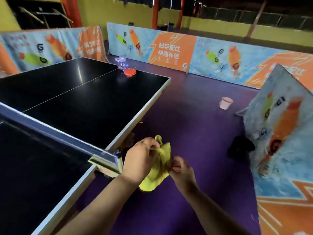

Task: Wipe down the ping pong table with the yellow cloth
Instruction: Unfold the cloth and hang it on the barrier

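Black ping pong worktop [88, 99] with grey metal edging, spanning the left of the view; no cloth on it yet. Purple sports floor [194, 116] alongside. Blue net [55, 133] stretched across the worktop, its post nearest the hands. Pale pink bucket [226, 102] on the floor, well apart. Yellow fabric cloth [160, 168], bunched, held in the air over the floor just beside the worktop's edge. Left hand [140, 160]: grip closed over the cloth's upper folds. Right hand [182, 170]: grip pinching its side edge. Round red paddle [130, 72] and clear purple-tinted bottle [121, 63] close together at the far end. Judged risks: a loosened grip dropping the cloth onto the floor and dirtying it; a long wipe knocking paddle or bottle off; folds snagging the net post
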Available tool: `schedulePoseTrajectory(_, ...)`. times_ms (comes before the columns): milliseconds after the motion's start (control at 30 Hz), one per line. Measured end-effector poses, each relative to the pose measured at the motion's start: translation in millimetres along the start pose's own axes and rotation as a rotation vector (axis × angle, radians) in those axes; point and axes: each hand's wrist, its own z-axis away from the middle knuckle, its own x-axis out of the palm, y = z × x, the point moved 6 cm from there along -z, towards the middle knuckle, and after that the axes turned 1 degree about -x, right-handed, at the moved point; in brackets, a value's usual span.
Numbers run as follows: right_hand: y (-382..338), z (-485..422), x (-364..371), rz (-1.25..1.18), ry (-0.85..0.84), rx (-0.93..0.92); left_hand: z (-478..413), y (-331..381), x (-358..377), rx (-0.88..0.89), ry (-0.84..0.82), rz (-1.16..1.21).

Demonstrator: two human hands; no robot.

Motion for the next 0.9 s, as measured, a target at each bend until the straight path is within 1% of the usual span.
schedulePoseTrajectory(133,41.2,-34.2,-74.1,-0.031,0.052,0.117,-38.7,55.2,70.8,0.025,-0.051,0.031)
schedulePoseTrajectory(200,59.1,-52.7,-114.4,-0.082,0.114,0.149,-61.4,83.0,104.9,0.045,-0.058,0.033)
schedulePoseTrajectory(333,88.0,-95.7,-200.4,-0.101,0.269,0.151,-102.5,129.5,166.1,0.037,-0.071,0.03)
schedulePoseTrajectory(400,100.0,-118.6,-234.9,-0.07,0.312,0.138,-119.6,143.0,192.2,0.021,-0.079,0.022)
schedulePoseTrajectory(500,115.2,-148.0,-272.2,-0.053,0.329,0.134,-144.9,151.2,225.8,-0.004,-0.083,-0.006)
schedulePoseTrajectory(600,126.2,-175.7,-299.2,-0.027,0.332,0.125,-172.8,154.0,253.4,0.008,-0.054,-0.046)
schedulePoseTrajectory(733,130.0,-217.2,-329.9,0.067,0.424,-0.013,-211.3,156.3,292.5,0.059,-0.062,-0.08)
schedulePoseTrajectory(800,133.2,-242.7,-339.2,0.098,0.456,-0.04,-232.3,154.3,317.5,0.067,-0.116,-0.077)
schedulePoseTrajectory(900,134.1,-290.9,-352.2,0.221,0.483,-0.091,-271.0,147.3,357.9,-0.043,-0.256,-0.055)
